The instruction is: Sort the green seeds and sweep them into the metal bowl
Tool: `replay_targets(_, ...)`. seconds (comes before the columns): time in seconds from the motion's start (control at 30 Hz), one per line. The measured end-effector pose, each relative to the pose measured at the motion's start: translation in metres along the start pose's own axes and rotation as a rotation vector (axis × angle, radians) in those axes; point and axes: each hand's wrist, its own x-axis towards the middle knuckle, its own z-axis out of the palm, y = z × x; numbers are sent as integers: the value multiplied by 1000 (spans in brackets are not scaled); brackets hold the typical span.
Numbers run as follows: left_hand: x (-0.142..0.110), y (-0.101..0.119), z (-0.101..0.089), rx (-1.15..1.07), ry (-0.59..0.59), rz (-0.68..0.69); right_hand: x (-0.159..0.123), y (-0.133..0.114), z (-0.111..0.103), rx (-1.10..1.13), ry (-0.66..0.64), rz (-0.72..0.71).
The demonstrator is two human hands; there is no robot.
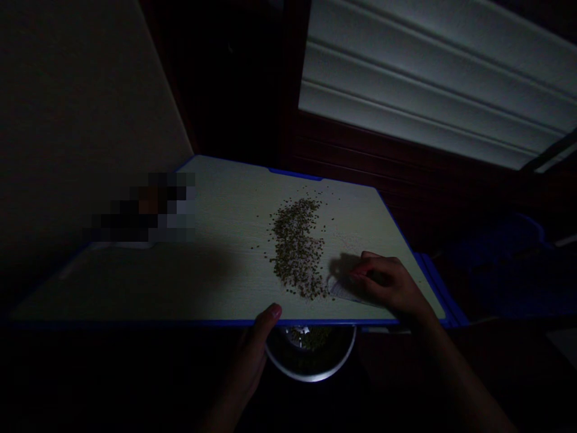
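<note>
Both my hands work at the board's near edge: left hand [252,355] curls around a metal bowl [311,361] holding grains under the edge, right hand [387,282] grips a pale card [338,290] on the cream board [180,282]. Beyond the card, the seed pile [297,246] stretches lengthwise away from me.

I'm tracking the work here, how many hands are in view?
2. The left hand grips the bowl below the table's near edge; the right hand rests on the tabletop beside the seed pile.
</note>
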Motion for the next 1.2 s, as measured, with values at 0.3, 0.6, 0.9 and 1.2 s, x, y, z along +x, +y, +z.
replay_targets(0.3,1,-1,1,1,-32,-8,1,-1,1,-45,7,26)
replay_targets(0.6,0,1,0,23,0,-18,-2,8,-4,-102,216,106)
replay_targets(0.9,2,0,3,18,0,0,0,6,-2,-123,102,48)
replay_targets(1.2,-3,4,7,-10,-8,8,1,7,-4,-130,162,37)
